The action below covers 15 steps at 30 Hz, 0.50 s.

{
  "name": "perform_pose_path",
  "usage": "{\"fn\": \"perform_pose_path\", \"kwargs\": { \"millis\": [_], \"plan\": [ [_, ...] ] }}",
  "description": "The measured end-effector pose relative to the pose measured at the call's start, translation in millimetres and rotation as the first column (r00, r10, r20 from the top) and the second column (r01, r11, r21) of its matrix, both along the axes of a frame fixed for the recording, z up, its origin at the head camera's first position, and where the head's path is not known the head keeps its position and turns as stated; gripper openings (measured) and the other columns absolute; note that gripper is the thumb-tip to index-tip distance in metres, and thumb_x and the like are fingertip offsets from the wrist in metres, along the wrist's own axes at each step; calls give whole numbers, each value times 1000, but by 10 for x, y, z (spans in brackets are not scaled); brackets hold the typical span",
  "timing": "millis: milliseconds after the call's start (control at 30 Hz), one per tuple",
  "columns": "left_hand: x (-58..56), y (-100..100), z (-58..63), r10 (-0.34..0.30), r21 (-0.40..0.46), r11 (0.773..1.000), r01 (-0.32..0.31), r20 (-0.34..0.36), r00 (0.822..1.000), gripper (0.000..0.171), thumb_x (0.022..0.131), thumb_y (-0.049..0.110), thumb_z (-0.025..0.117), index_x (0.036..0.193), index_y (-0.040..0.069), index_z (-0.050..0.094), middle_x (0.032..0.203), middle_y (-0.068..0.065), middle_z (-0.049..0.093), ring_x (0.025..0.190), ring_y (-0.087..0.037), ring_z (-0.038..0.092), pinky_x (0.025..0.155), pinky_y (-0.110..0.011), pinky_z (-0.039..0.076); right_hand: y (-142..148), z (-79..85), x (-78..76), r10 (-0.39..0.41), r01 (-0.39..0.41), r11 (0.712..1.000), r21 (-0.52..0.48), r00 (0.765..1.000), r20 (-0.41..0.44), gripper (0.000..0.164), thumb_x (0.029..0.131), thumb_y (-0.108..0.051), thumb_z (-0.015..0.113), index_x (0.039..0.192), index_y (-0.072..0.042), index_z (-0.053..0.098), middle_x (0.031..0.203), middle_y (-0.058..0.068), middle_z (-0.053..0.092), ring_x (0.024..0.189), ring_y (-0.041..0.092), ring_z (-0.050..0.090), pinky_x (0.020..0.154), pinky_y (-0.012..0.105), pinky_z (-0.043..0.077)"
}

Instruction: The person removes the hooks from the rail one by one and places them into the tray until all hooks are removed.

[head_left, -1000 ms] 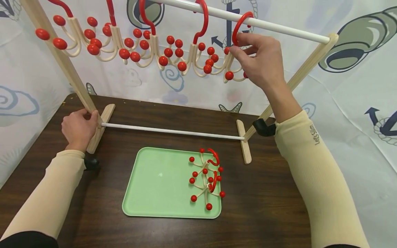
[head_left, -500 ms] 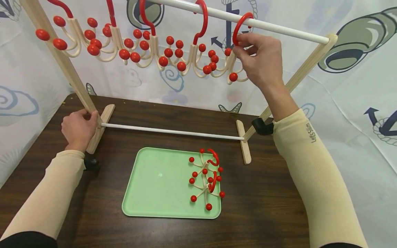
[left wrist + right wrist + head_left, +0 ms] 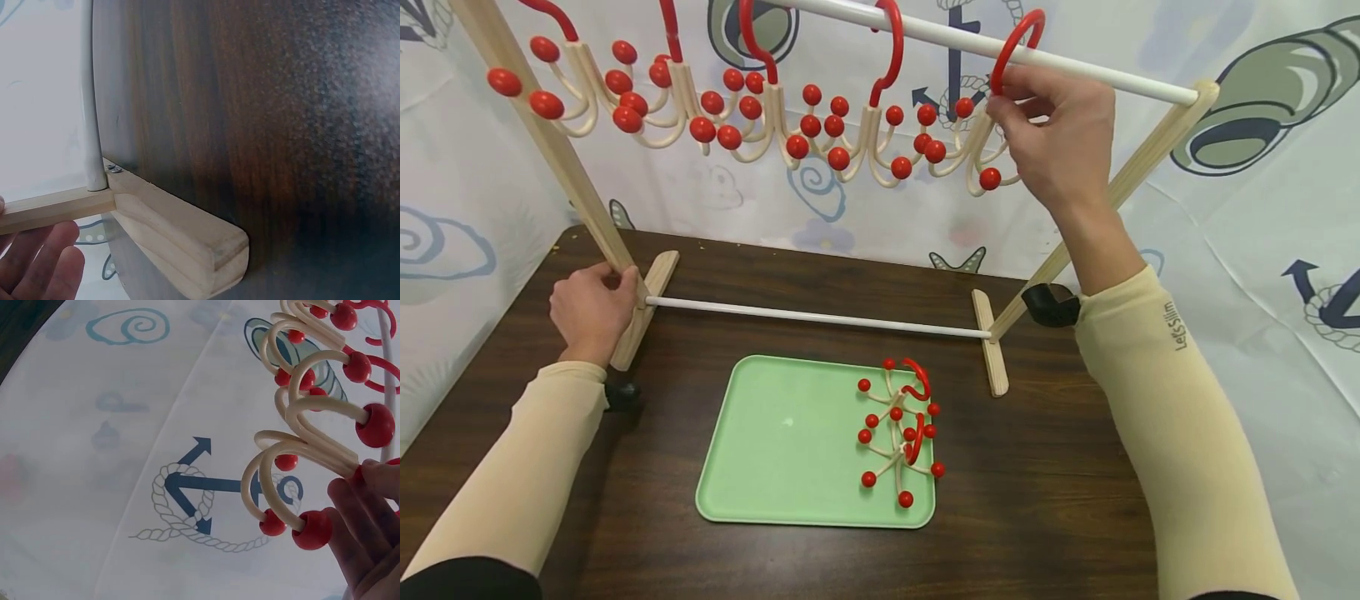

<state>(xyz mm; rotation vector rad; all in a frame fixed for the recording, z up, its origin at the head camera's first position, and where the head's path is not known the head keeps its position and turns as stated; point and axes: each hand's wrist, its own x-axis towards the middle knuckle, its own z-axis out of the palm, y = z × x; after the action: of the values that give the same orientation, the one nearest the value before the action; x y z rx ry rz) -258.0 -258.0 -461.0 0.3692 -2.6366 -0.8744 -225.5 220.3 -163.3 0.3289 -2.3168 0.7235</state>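
My right hand (image 3: 1063, 137) pinches the neck of a pronged hanging hook (image 3: 976, 154), which has cream arms tipped with red balls and a red hook on top. That red hook arches over the white top bar (image 3: 1097, 75) of a wooden rack, its curve standing above the bar. In the right wrist view, my fingers and thumb hold this hook (image 3: 281, 450) just below its red part. My left hand (image 3: 591, 312) grips the rack's left post (image 3: 580, 183) near its foot. In the left wrist view, fingers curl around the post (image 3: 56, 206).
Several similar hooks (image 3: 771, 117) hang along the bar to the left. Two more hooks (image 3: 901, 450) lie at the right side of a green tray (image 3: 718, 467) on the dark wooden table (image 3: 1037, 500). A thin white lower rod (image 3: 820, 317) joins the rack's feet.
My right hand has moved right and slightly up with the hook, whose red top now stands higher above the bar. My left hand has stayed on the post.
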Motion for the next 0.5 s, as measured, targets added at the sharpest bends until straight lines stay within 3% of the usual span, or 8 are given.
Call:
{"fn": "perform_pose_path", "kwargs": {
  "millis": [233,500],
  "plan": [
    [-12,0,-7,2,0,1000,-2,9,1000,56,99,43,45,115,-6,67,99,-28,68,87,-45,60,64,-47,36,94,-19,112,-25,24,999,-29,999,-29,22,93,-22,65,110,-11,75,105,-2,72,84,8,69,78,20,51],
    [1,8,-1,6,-4,1000,-6,10,1000,57,99,44,45,114,-6,67,100,-28,67,89,-46,60,65,-50,37,227,-57,218,-10,9,999,-49,1000,-29,25,92,-24,67,111,-7,73,107,2,72,91,9,69,84,22,50]
  ]
}}
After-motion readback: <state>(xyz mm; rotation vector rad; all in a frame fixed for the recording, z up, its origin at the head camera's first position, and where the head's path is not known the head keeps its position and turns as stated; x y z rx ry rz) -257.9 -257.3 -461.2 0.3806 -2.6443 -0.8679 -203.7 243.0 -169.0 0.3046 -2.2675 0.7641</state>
